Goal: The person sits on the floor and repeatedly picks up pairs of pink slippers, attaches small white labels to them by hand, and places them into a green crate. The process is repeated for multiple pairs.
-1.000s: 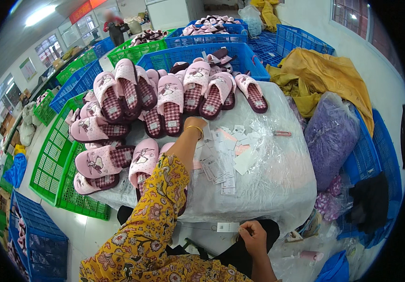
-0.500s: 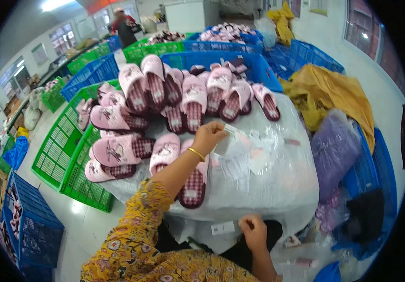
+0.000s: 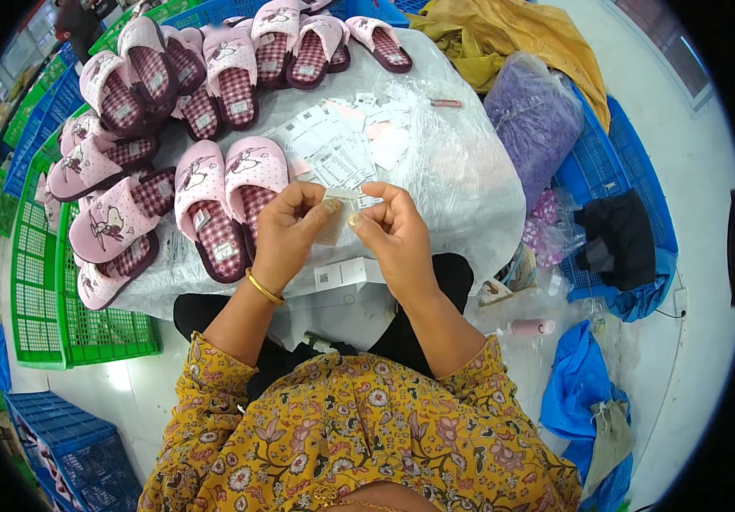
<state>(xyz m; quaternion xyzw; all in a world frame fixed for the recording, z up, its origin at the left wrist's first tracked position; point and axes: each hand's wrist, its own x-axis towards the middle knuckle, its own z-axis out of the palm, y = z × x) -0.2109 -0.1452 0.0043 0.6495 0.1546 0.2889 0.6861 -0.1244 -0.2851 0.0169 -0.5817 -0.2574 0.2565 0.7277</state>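
Together, the left hand [image 3: 291,226] and right hand [image 3: 393,235] pinch a small greyish slip [image 3: 333,220] right of the front pink slippers [image 3: 235,183], seemingly separating it; next likely calls for delicate, opposed pulling.

Small flat piece [image 3: 333,229], tag or packet, cannot tell which. Grey-beige, slightly see-through look, paler strip along far edge. Roughly rectangular, longer from near to far, near end slanting left. Pinched between left grip [image 3: 289,230] and right grip [image 3: 395,241], partly covered by both. Over near part of wrapped bale [image 3: 461,171], just right of nearest pair of slippers [image 3: 248,175]. Any markings too small to tell.
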